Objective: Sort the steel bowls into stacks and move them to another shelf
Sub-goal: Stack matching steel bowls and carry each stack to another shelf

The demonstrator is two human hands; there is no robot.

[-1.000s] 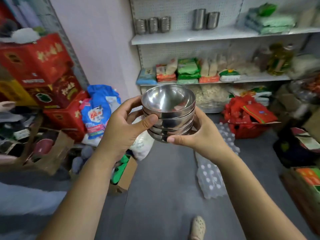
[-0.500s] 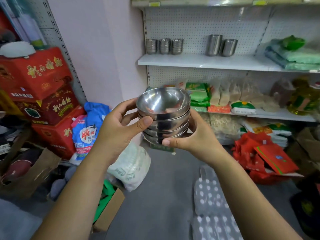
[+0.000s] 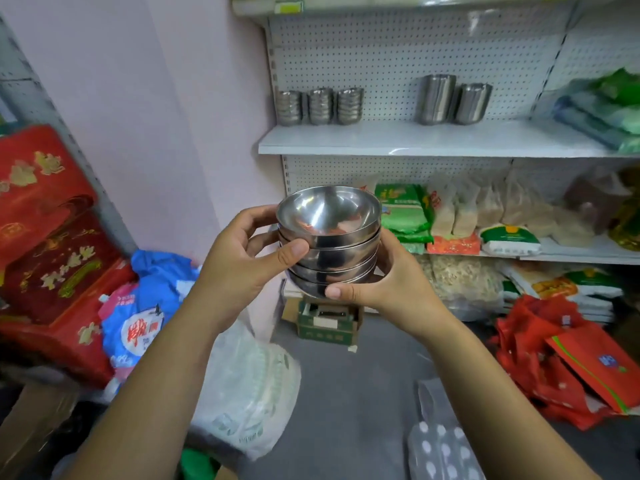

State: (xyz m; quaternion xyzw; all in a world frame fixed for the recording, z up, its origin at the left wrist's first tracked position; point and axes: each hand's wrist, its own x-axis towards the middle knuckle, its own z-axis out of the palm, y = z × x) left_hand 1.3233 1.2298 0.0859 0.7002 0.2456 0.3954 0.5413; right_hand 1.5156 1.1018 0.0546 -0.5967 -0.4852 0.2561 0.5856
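A stack of several steel bowls (image 3: 329,237) is held in front of me at chest height. My left hand (image 3: 242,261) grips its left side, thumb across the front. My right hand (image 3: 384,282) cups the right side and bottom. Ahead, the white shelf (image 3: 433,138) carries three short stacks of small steel bowls (image 3: 320,106) at its left end. Two taller stacks of steel cups (image 3: 453,98) stand near its middle.
Green packets (image 3: 602,112) lie at the shelf's right end. Bags of grain and noodles (image 3: 485,216) fill the lower shelf. Red boxes (image 3: 52,237) and blue bags (image 3: 138,317) pile up at left. A white sack (image 3: 249,386), a small carton (image 3: 327,322) and red bags (image 3: 571,362) lie on the grey floor.
I have moved closer to the shelves and my view has tilted up; the shelf with bowl stacks looks larger. Both hands keep the same hold on the stack.
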